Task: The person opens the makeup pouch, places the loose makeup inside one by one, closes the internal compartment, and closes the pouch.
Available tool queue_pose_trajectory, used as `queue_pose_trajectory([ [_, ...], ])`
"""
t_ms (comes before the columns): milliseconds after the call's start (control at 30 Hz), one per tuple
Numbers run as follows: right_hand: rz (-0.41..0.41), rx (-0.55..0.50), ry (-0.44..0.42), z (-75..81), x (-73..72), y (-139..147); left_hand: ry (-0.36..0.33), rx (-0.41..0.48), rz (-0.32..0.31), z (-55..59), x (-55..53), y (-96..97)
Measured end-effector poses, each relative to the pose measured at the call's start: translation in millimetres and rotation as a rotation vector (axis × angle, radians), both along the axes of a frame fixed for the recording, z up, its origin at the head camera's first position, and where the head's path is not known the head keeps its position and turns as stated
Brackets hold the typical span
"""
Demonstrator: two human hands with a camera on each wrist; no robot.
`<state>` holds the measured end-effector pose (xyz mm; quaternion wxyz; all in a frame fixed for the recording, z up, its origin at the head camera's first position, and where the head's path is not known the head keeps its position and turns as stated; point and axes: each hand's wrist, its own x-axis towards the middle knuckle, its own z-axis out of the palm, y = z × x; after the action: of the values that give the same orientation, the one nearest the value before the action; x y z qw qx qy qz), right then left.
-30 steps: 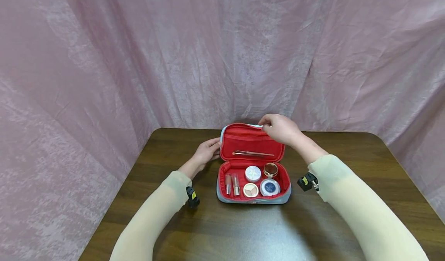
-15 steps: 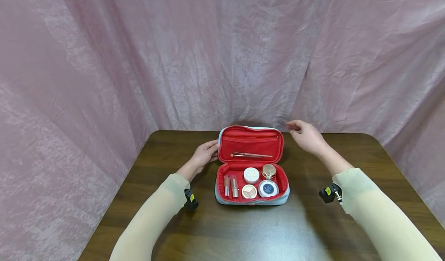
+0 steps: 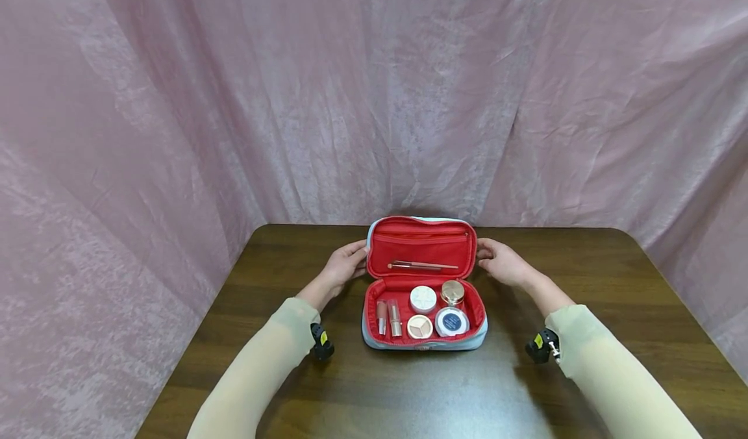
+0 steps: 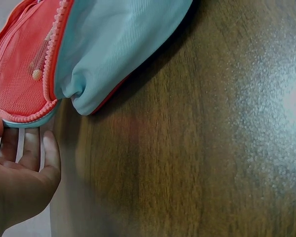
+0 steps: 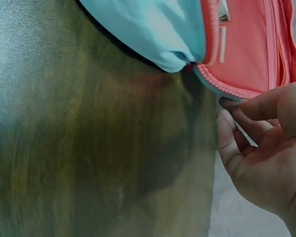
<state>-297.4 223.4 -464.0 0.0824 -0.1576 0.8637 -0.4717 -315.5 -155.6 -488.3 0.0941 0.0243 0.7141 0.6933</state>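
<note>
A makeup bag (image 3: 423, 346), light blue outside and red inside, stands unzipped with its lid (image 3: 417, 247) raised. My left hand (image 3: 343, 267) pinches the lid's left edge, thumb in front and fingers behind, as the left wrist view shows. On the opposite edge my right hand (image 3: 505, 265) holds the lid with bent fingers. A makeup brush (image 3: 423, 265) lies across the lid's inner mesh pocket. In the base sit two lipstick-like tubes (image 3: 382, 317), a white round jar (image 3: 423, 299), a gold round case (image 3: 452, 292), a three-part palette (image 3: 419, 326) and a round case with a blue label (image 3: 452, 322).
The bag rests on a dark wooden table (image 3: 327, 400), toward its far side. Pink velvety curtain (image 3: 374, 101) hangs right behind the far edge and along both sides. Wrist cameras (image 3: 322, 342) are strapped to both sleeves.
My right hand has left the lid's top rim, swung out to the right, then come down to the lid's right edge. My left hand has stayed on the left edge.
</note>
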Motion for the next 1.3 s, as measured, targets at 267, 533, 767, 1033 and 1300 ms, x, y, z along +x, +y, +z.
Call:
queue_pose_trajectory([
  [267,0.008,-0.068,-0.07,-6.0,2.2,-4.4,-0.008,0.003,0.019,0.7,-2.6,0.3],
  [533,-0.058,-0.166,-0.084,-14.1,1.0,-10.9,-0.036,0.006,0.043,2.1,-6.2,1.2],
  [767,-0.081,-0.214,-0.11,-18.6,-2.4,-14.4,-0.046,0.003,0.056,3.2,-8.0,-0.9],
  [1033,-0.137,-0.2,-0.096,-21.5,-5.6,-20.7,-0.036,-0.007,0.055,3.2,-8.9,-4.3],
  [1300,-0.147,-0.191,-0.092,-22.0,-6.1,-26.1,-0.015,-0.069,0.048,6.2,-6.6,-9.5],
])
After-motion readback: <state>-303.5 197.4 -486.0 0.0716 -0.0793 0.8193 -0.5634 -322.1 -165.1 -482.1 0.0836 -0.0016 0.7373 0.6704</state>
